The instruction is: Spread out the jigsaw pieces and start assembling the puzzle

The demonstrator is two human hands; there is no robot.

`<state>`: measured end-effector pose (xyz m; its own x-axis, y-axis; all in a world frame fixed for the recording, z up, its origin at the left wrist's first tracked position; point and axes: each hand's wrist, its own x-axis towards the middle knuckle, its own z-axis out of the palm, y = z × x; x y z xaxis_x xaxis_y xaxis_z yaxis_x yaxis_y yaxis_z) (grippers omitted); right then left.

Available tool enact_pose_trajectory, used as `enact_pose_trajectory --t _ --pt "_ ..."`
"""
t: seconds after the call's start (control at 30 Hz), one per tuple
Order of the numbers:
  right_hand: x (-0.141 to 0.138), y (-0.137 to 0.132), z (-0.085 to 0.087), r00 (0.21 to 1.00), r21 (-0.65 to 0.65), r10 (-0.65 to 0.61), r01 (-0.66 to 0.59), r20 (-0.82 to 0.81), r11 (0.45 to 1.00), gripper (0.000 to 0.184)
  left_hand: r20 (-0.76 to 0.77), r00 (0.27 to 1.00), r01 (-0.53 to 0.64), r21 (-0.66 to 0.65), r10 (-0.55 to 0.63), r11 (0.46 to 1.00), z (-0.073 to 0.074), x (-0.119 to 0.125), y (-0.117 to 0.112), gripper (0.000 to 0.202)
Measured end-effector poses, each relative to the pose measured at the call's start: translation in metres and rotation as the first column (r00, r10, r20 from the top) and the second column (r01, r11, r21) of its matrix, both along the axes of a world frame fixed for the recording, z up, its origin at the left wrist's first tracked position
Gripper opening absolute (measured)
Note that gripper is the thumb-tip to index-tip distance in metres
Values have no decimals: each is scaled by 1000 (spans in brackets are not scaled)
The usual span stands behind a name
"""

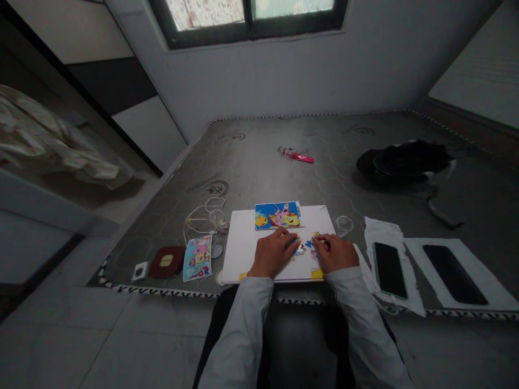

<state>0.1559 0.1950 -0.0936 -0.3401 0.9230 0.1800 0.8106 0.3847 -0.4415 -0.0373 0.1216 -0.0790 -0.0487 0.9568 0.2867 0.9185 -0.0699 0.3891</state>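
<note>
Several small jigsaw puzzle pieces (300, 250) lie on a white board (239, 237), between my two hands. My left hand (274, 252) rests at the left of the pile, its fingers curled and pinched at a puzzle piece along the pile's edge. From the right, my right hand (334, 252) pinches at a blue puzzle piece (309, 243); its fingertips partly cover it. Just beyond the hands, a colourful cartoon picture card (278, 215) lies flat on the board. Parts of the pile are hidden under the fingers.
Left of the board are a cartoon sheet (198, 258), a dark red case (166, 262), a white adapter (140, 271) and a white cable (197, 212). To the right lie a phone (390, 270) and a dark slab (454, 274). Farther back are a red packet (298, 155) and a black cap (399, 162).
</note>
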Motion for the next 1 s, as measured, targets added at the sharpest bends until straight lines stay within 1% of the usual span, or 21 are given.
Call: enact_pose_trajectory --t 0.13,0.23,0.4,0.47,0.63,0.83,0.93,1.0 --pt "0 1 -1 999 31 14 -14 -29 999 34 9 1000 5 -8 -5 1000 0 0 0 32" --pt "-1 0 -1 998 24 40 -39 -50 999 33 32 999 -6 -6 6 1000 0 -1 0 28" --pt "-3 -1 -1 997 16 58 -57 -59 998 31 39 997 -67 9 67 998 1 0 0 24" --pt "-3 -1 -1 996 13 59 -58 -68 998 32 41 995 -88 5 87 996 1 0 0 26" --pt "-2 0 0 996 -23 60 -62 -69 998 30 53 995 -88 -10 88 996 1 -1 1 26" --pt "-3 -2 4 993 2 61 -61 -99 998 30 37 995 -90 37 88 995 0 -3 0 28" --pt "-3 -2 3 993 2 59 -59 -103 998 30 112 981 -172 105 160 980 1 -2 1 28" --pt "-3 -1 2 993 -19 74 -76 -92 997 31 238 947 -255 161 213 953 3 -2 2 28"
